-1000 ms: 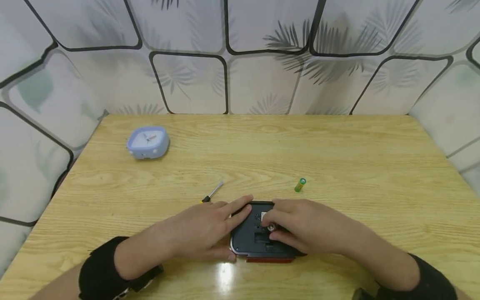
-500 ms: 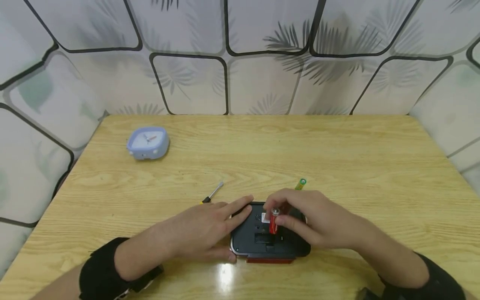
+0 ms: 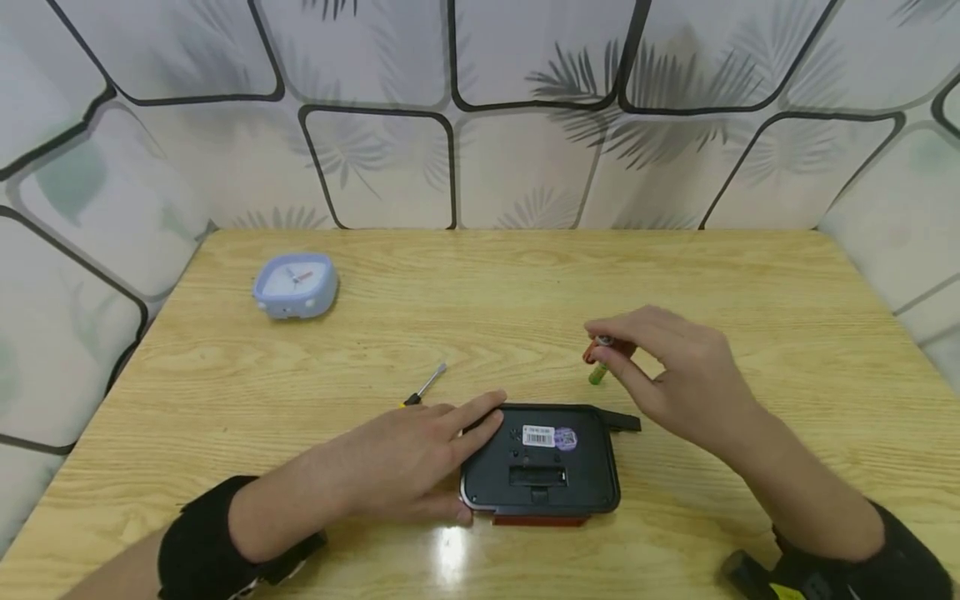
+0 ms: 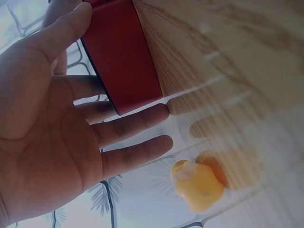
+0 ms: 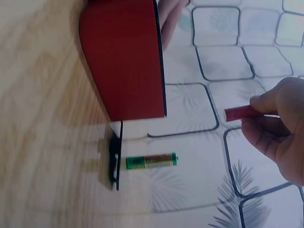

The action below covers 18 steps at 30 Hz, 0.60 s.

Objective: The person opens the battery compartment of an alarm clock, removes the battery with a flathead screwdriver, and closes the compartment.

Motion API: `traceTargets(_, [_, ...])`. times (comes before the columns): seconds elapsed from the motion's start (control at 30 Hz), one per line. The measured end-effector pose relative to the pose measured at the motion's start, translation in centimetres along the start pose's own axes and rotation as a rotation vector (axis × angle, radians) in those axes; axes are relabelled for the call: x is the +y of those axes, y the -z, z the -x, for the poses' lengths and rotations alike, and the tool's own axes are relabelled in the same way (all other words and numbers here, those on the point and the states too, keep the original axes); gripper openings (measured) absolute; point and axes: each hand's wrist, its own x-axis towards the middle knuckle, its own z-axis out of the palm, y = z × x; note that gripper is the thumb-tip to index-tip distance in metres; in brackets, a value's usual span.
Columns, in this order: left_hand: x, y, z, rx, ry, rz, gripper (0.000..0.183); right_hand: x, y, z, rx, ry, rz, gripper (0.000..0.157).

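Observation:
My left hand (image 3: pixel 423 454) rests at the left side of a red box-shaped device with a black back (image 3: pixel 540 492), its fingers straight on the back and thumb at the near edge. In that back, the battery compartment (image 3: pixel 537 476) lies uncovered, with no battery in it. Beyond the device, my right hand (image 3: pixel 675 375) pinches a red battery (image 5: pixel 237 113) between thumb and fingertips, raised off the table. Close by stands a green battery (image 5: pixel 152 161), upright on the tabletop and partly overlapped by the red one in the head view.
A screwdriver (image 3: pixel 426 387) lies past the left fingers; its yellow handle (image 4: pixel 197 185) shows in the left wrist view. At the device's far right corner is a flat black piece (image 3: pixel 622 422). A light-blue alarm clock (image 3: pixel 296 286) stands at the back left.
My right hand has lifted the red battery from the device's back and carried it away to the right, beside the green battery. The left hand and device have stayed in place.

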Motion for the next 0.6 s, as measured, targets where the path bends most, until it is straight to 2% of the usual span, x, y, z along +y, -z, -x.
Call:
traceTargets(0.03, [0.0, 0.0, 0.0, -0.003, 0.002, -0.001, 0.093, 0.3, 0.2, 0.0, 0.005, -0.004, 0.037, 0.044])
traceTargets(0.17, [0.1, 0.0, 0.0, -0.005, 0.004, -0.006, 0.093, 1.3, 0.7, 0.1, -0.014, -0.049, 0.149, 0.023])
traceTargets(0.3, [0.1, 0.0, 0.1, -0.001, 0.004, -0.011, 0.093, 1.6, 0.9, 0.2, -0.085, -0.129, 0.218, 0.030])
traceTargets(0.43, [0.1, -0.1, 0.1, 0.006, 0.002, -0.021, 0.093, 1.8, 0.9, 0.3, -0.188, -0.231, 0.241, 0.028])
traceTargets(0.6, [0.1, -0.1, 0.1, 0.007, -0.002, -0.025, 0.093, 2.5, 0.9, 0.3, -0.361, -0.365, 0.229, 0.025])
